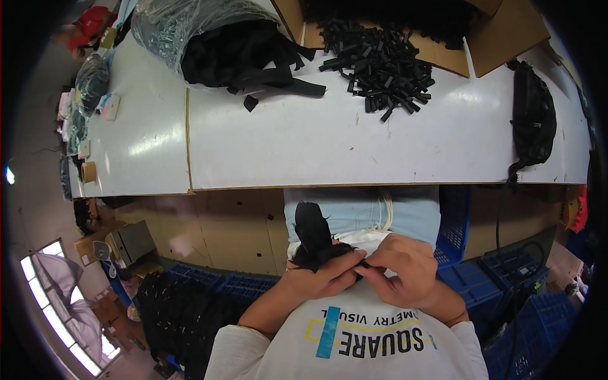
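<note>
Left hand (322, 277): fingers closed around frayed black fabric strips (311, 228), held over the lap, just off the bench (285, 152).
Right hand (404, 269): thumb and forefinger pinching a small black piece (363, 264) against the left fingertips; plastic or fabric, I cannot tell.
Black plastic pieces (386, 69): heaped on the bench before the cardboard box (514, 35).
Slip risk: the small piece could pop free, its pinched area being tiny.
Snag risk: ragged edges could catch or shed threads.
Drop risk: a loosened left grip could spill strips onto the light blue cloth (354, 209).
</note>
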A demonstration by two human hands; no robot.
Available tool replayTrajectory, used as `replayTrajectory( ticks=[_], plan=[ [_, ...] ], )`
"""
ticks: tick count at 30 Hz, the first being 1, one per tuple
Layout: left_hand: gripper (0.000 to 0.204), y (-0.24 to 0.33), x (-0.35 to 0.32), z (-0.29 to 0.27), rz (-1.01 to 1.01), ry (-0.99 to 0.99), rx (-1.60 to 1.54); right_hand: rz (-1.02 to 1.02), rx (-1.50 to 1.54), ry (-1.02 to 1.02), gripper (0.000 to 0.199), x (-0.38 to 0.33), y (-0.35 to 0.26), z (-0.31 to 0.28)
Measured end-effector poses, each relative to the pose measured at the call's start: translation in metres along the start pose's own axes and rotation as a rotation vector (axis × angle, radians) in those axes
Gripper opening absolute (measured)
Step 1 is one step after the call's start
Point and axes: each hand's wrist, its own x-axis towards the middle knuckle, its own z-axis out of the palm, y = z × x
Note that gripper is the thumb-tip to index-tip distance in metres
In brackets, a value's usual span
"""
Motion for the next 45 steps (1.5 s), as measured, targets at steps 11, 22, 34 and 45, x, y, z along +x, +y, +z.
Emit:
replayTrajectory(
  ticks=[11,22,34,45],
  plan=[
    [0.021,0.005,0.014,0.001,-0.04,0.05,-0.114,-0.01,0.049,0.025,0.025,-0.002,0.004,0.001],
    [0.028,-0.003,0.014,-0.001,-0.013,0.046,-0.197,0.028,0.056,-0.046,0.024,0.001,0.001,-0.003],
    [0.027,-0.002,0.02,0.001,0.012,0.08,-0.194,0.117,0.068,-0.005,0.022,-0.001,0.002,0.002],
    [0.029,-0.011,0.007,0.007,-0.011,0.079,-0.253,0.099,0.059,0.003,0.023,-0.001,0.005,0.002]
  ],
)
